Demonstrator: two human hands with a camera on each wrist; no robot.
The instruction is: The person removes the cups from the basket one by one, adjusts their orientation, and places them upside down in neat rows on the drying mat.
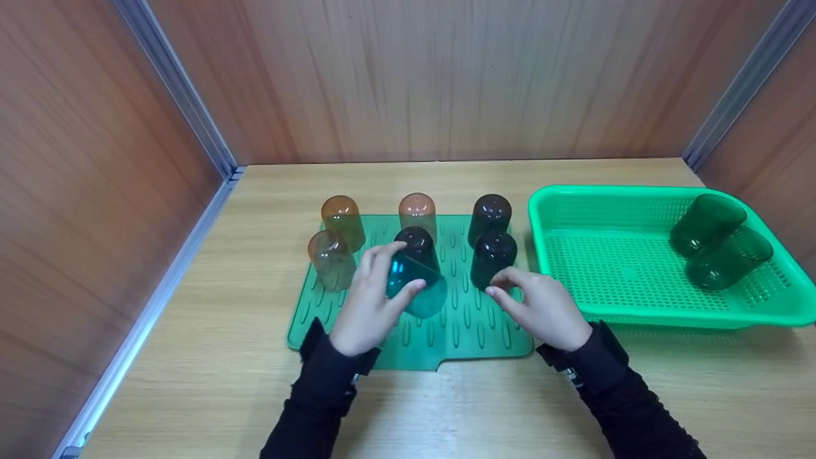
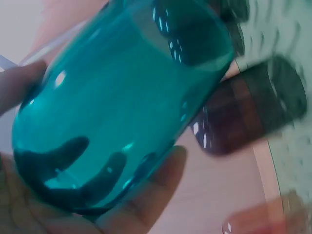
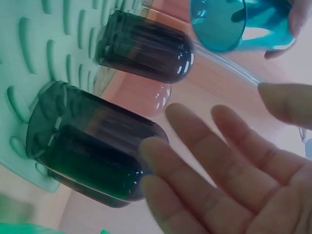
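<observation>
My left hand (image 1: 373,299) grips a translucent teal tumbler (image 2: 122,97) around its closed end, thumb on one side and fingers on the other. The tumbler is tilted over the green ribbed mat (image 1: 478,331), its mouth towards the mat. Just behind it stands an upside-down dark tumbler (image 1: 414,237). My right hand (image 3: 234,175) holds nothing, its fingers loosely bent, beside another inverted dark tumbler (image 1: 494,255) at the mat's right; whether the fingertips touch it, I cannot tell. Also inverted are a third dark tumbler (image 1: 491,213), an amber one (image 1: 343,220), a pinkish one (image 1: 417,209) and a pale brownish one (image 1: 331,258).
To the right stands a bright green perforated basket (image 1: 612,312), with two dark green tumblers (image 1: 707,223) lying tilted at its right end. Wood-grain panels (image 1: 433,83) with metal edging (image 1: 185,89) enclose the light wooden table (image 1: 223,306) at the back and sides.
</observation>
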